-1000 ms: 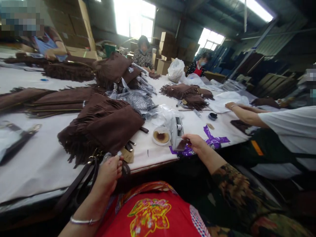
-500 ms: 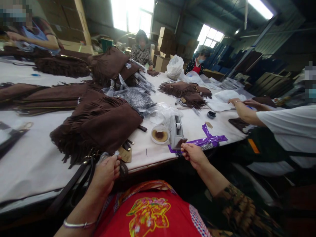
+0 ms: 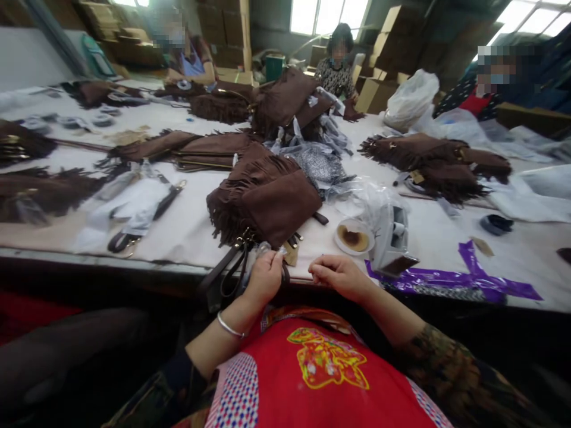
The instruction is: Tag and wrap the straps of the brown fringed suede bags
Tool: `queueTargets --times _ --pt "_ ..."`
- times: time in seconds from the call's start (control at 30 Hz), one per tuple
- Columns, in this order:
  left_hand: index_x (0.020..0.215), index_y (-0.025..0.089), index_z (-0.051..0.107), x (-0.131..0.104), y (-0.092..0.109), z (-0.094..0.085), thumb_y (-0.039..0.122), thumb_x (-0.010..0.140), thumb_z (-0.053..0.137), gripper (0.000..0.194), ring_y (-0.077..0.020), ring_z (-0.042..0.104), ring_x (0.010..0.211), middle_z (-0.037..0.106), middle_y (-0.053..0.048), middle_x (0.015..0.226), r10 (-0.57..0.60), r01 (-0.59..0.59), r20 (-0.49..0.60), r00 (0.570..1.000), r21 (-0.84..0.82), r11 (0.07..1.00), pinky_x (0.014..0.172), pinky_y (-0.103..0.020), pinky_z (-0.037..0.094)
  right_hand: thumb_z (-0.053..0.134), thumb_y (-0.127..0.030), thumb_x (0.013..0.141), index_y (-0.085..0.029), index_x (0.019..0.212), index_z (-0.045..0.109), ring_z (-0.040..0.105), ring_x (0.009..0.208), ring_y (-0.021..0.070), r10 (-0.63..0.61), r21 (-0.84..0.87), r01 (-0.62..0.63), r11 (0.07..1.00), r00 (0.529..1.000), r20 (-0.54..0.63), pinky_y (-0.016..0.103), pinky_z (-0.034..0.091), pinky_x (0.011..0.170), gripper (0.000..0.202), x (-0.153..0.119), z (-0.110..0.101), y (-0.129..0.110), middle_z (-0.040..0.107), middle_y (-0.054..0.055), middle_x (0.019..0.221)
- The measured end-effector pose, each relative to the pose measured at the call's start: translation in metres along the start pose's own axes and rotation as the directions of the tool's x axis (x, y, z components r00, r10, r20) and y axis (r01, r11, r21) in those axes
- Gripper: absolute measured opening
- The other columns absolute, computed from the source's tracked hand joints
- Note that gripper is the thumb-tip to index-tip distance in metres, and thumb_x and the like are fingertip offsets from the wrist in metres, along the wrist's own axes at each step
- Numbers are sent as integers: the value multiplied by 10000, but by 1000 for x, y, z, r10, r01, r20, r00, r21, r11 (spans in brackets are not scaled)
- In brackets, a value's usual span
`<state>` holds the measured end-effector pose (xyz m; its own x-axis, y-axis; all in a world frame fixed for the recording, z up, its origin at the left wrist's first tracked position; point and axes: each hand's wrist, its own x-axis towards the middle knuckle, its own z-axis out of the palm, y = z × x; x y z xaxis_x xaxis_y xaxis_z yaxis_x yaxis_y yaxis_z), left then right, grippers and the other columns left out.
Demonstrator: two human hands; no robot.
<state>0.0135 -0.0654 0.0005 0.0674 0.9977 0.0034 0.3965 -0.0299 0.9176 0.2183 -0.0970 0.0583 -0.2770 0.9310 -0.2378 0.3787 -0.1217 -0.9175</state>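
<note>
A brown fringed handbag (image 3: pixel 279 205) lies at the near table edge with its dark strap (image 3: pixel 225 261) hanging over. My left hand (image 3: pixel 266 276) is closed on clear plastic wrapping by the strap, just below the bag. A tan cardboard tag (image 3: pixel 291 254) sits beside those fingers. My right hand (image 3: pixel 341 276) is pinched, a short way right of the left one and apart from it. Whatever its fingertips hold is too small to make out. To its right stands a grey tape dispenser (image 3: pixel 392 238), next to a round white dish (image 3: pixel 354 236) with a yellow-brown inside.
Purple tape (image 3: pixel 459 279) runs along the table's front edge at right. More brown fringed bags (image 3: pixel 437 160) and a bag pile (image 3: pixel 289 107) lie farther back. Straps in white wrapping (image 3: pixel 129 208) are at left. Several people sit across the table (image 3: pixel 187 226).
My right hand has left the tape dispenser and come leftward, close to my left hand. The left hand keeps its grip by the strap. My view has turned left.
</note>
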Motion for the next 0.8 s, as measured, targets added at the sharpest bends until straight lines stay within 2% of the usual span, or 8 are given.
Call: queueTargets --times 0.1,0.17,0.27,0.4,0.63,0.8 --pt "700 201 536 -5 -2 -1 324 955 411 310 -167 487 658 552 -23 666 97 -95 -3 995 140 986 630 -298 343 564 -465 854 -161 666 638 463 539 94 -41 -65 45 997 998 51 222 354 550 365 34 20 -14 591 -8 592" --pt "725 199 530 -7 -4 0 316 971 389 307 -171 496 666 567 -33 689 151 -148 -4 988 194 970 639 -303 344 568 -487 831 -164 604 607 433 507 88 -48 -90 53 995 997 52 226 336 530 397 51 27 -15 555 -14 543" --pt "770 191 537 -9 -7 2 301 987 361 300 -187 524 701 597 -61 738 226 -219 4 974 271 937 667 -315 361 595 -501 790 -168 592 600 435 497 92 1 -83 1 997 1000 26 230 330 516 387 66 32 -10 551 -15 527" --pt "807 183 542 -10 -8 3 271 993 336 292 -206 557 746 614 -87 782 278 -271 29 960 340 901 708 -330 392 617 -491 757 -172 566 585 415 476 87 89 -52 -89 995 996 11 232 310 486 373 71 33 -7 539 -20 502" --pt "841 179 553 -12 -9 8 251 995 323 285 -215 578 769 627 -102 807 299 -296 56 952 407 864 724 -340 415 661 -398 699 -178 536 540 315 413 66 240 36 -241 970 970 39 230 217 420 299 72 30 -14 421 -57 414" --pt "841 185 552 -14 -12 9 255 993 335 274 -217 583 775 624 -104 812 315 -307 59 947 452 838 720 -339 423 668 -376 697 -191 512 502 286 374 63 311 47 -319 947 941 133 234 157 384 310 82 26 -7 395 -56 403"
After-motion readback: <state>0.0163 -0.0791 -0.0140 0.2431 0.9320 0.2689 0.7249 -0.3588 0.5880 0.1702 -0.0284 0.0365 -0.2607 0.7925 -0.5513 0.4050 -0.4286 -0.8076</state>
